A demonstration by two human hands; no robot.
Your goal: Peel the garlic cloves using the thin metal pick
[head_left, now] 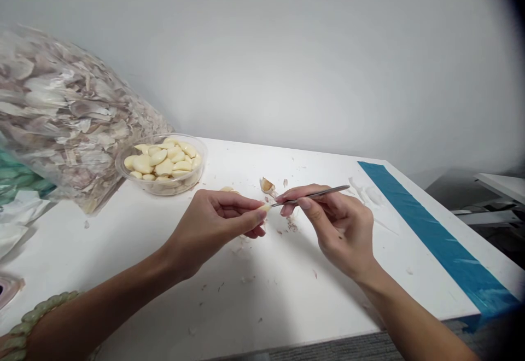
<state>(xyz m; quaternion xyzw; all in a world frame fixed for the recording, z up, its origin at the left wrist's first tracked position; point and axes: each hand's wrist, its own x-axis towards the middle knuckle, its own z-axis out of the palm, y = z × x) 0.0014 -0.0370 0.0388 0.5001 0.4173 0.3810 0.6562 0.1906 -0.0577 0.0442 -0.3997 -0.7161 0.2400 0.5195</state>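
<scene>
Over the middle of the white table, my left hand [223, 216] pinches a garlic clove [266, 207] between thumb and fingertips; most of the clove is hidden by the fingers. My right hand [340, 221] grips a thin metal tool [320, 193] like a pen, its narrow tip at the clove's end. Whether the tip is a blade I cannot make out. Beyond the hands lies a brown-skinned piece of garlic [267, 186], with scraps of peel around it. A round clear plastic bowl [180, 187] of peeled garlic cloves [164, 159] stands to the left.
A large clear bag of garlic skins [74, 109] leans at the left, beside something green [20, 178] and crumpled white paper [18, 219]. Blue tape [435, 235] runs along the right part of the table [164, 317]. A wall rises behind.
</scene>
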